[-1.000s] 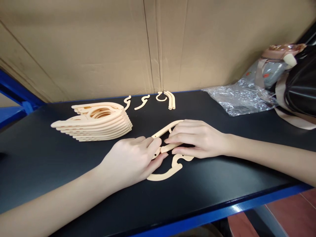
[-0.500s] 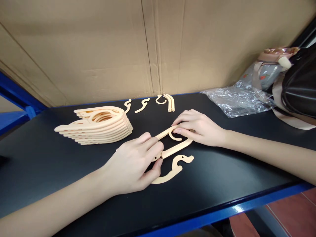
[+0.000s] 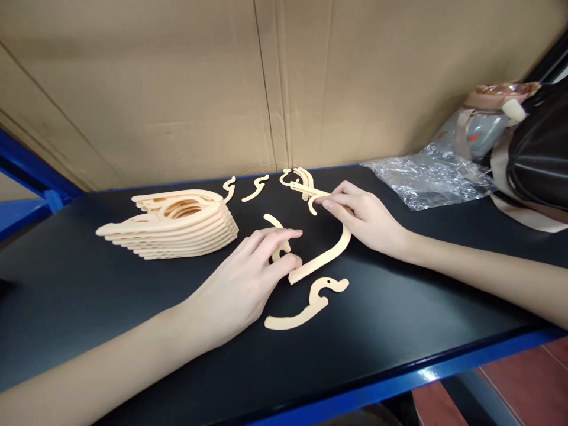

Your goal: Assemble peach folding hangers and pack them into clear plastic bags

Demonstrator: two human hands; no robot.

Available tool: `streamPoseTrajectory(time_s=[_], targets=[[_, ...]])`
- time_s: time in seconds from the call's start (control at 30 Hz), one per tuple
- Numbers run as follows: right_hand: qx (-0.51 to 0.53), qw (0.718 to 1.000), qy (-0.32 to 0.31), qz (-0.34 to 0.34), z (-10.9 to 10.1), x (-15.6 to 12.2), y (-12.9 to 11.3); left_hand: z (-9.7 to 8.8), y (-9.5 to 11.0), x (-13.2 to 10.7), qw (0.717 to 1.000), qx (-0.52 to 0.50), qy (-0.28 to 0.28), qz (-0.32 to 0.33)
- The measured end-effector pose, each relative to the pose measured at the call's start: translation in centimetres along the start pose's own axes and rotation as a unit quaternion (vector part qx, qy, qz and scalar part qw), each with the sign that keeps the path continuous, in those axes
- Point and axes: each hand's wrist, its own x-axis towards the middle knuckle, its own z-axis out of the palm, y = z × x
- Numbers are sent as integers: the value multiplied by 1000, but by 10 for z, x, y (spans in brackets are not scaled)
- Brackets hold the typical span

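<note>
My left hand [image 3: 251,272] pinches one end of a small curved peach plastic piece [image 3: 276,228] on the black table [image 3: 89,307]. My right hand [image 3: 361,219] grips a long curved peach hanger arm [image 3: 326,254] near its top, lifted and tilted, its lower end close to my left thumb. A peach hook-shaped piece [image 3: 306,305] lies flat in front of both hands, touched by neither.
A stack of several folded peach hangers [image 3: 177,225] sits at the left. Loose hook parts [image 3: 255,188] and curved arms [image 3: 302,176] lie near the cardboard wall. Crumpled clear plastic [image 3: 430,177] and a dark bag [image 3: 536,154] occupy the right. The blue table edge runs along the front.
The joined hanger arms have come apart: my right hand swung the long arm up and back, while my left hand kept the short piece and moved slightly back.
</note>
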Motion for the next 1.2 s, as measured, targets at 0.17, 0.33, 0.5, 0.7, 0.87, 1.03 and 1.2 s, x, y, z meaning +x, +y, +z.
streamPoseTrajectory(time_s=[0.17, 0.33, 0.5, 0.7, 0.87, 1.03, 1.2], targets=[[-1, 1000, 12, 11, 0, 2, 4, 2, -1, -1, 999, 8, 25, -34], [-29, 999, 11, 8, 1, 2, 7, 2, 0, 0, 996, -39, 0, -83], [-50, 999, 1, 4, 3, 2, 7, -4, 2, 5, 989, -97, -20, -106], [-48, 999, -3, 1, 4, 2, 6, -4, 3, 5, 991, -99, 1, -91], [-24, 999, -1, -23, 2, 3, 6, -3, 3, 5, 993, -83, -3, -83], [-20, 995, -1, -98, 0, 1, 2, -2, 1, 5, 996, -33, 26, -72], [-44, 988, 4, -145, -1, -3, -3, -4, 0, 6, 990, 73, 75, -92]])
